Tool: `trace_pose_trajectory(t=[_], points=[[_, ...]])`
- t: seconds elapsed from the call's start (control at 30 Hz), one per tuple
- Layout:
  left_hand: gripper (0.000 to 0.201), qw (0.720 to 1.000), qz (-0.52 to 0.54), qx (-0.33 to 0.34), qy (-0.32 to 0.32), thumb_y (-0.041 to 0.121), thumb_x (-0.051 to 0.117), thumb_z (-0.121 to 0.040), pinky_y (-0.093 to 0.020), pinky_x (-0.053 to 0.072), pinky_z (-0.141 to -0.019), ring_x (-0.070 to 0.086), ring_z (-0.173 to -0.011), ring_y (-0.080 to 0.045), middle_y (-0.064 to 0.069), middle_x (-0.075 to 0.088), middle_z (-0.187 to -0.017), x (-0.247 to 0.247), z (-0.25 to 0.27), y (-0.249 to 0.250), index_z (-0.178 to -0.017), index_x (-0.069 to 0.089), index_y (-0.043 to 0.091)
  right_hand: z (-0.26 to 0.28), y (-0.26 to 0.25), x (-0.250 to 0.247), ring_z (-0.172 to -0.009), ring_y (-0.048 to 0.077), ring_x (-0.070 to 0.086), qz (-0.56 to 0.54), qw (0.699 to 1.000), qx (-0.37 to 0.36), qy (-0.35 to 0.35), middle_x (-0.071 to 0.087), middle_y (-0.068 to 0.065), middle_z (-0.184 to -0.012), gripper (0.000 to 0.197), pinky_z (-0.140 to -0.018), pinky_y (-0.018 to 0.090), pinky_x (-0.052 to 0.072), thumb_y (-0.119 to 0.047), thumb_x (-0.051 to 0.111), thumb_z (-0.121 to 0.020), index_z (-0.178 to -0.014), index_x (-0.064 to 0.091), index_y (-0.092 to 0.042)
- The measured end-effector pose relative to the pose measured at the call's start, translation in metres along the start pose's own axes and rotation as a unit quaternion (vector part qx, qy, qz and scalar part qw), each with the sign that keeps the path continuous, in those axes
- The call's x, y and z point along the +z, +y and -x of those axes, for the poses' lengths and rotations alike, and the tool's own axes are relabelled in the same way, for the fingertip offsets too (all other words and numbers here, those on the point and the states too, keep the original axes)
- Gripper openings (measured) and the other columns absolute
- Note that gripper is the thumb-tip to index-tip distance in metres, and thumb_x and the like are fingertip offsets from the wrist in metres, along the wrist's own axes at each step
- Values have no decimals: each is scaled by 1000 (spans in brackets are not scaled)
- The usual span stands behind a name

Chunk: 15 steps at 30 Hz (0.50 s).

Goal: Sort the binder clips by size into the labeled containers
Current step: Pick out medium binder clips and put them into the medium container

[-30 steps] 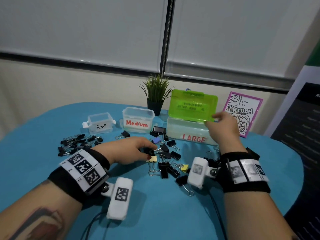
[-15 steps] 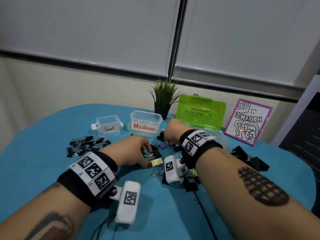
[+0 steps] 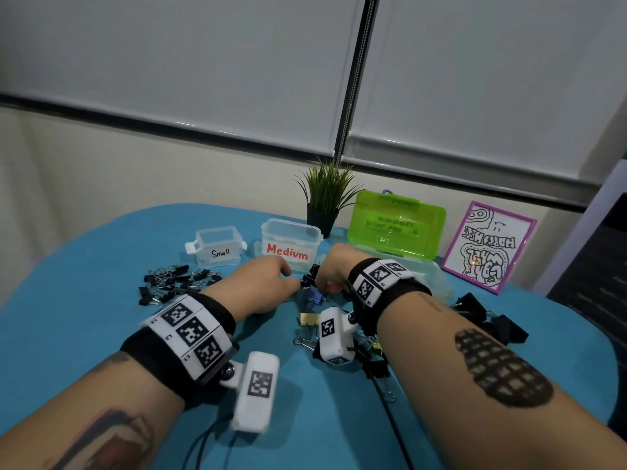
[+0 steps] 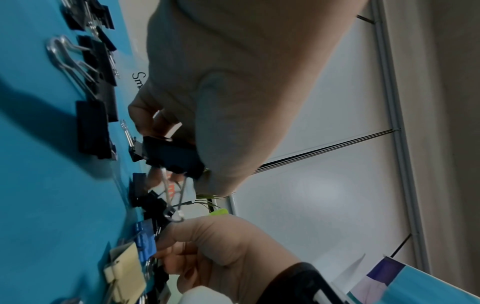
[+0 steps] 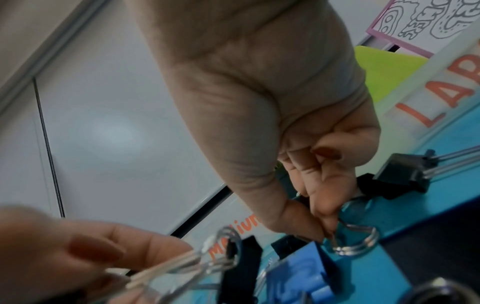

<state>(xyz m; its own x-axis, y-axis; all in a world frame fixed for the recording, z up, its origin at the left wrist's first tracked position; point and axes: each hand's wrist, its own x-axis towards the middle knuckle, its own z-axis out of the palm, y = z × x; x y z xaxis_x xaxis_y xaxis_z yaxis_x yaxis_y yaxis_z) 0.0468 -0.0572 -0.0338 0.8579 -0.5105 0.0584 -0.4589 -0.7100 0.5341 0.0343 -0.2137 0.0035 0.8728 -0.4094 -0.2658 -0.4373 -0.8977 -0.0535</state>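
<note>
The right hand (image 3: 334, 271) has been brought from the Large container (image 3: 427, 271) back to the mixed pile mid-bench, its fingers (image 5: 322, 203) pinching the blue binder clip (image 5: 303, 273) wire. A black clip (image 4: 171, 154) is pinched by the left hand (image 3: 268, 286), apparently destined for the Medium container (image 3: 288, 245).

A turquoise-blue cloth-covered worktop (image 3: 84, 300) carries black metal binder clips (image 3: 169, 288), one royal-blue binder clip (image 3: 314, 296) and one pale-yellow binder clip (image 3: 309, 319). Red lettering marks the clear plastic Medium tub (image 3: 291, 244); black lettering, the clear plastic Small tub (image 3: 217, 247). A lime-green translucent lid (image 3: 397, 223) stands beside a purple-framed black-and-white doodle picture (image 3: 488, 247).
</note>
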Motion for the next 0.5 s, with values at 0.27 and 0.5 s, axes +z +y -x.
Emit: trace_pose_trajectory(t=[0.27, 0.5], points=[[31, 950, 308, -38, 34, 26, 40, -97, -26, 39, -55, 54, -68, -20, -8, 76, -93, -7, 3, 10, -107, 65, 11, 5, 11, 3, -49, 19, 46, -329, 943, 34, 12, 55, 6, -56, 15, -51, 24, 38, -5, 69, -72, -64, 58, -9], [26, 853, 514, -85, 29, 25, 47, -101, -25, 54, -51, 72, -62, -22, -15, 74, -87, -8, 5, 16, -118, 61, 10, 26, 39, -1, -56, 12, 40, -720, 691, -9, -58, 41, 4, -65, 16, -42, 17, 40, 4, 53, -86, -74, 52, -7]])
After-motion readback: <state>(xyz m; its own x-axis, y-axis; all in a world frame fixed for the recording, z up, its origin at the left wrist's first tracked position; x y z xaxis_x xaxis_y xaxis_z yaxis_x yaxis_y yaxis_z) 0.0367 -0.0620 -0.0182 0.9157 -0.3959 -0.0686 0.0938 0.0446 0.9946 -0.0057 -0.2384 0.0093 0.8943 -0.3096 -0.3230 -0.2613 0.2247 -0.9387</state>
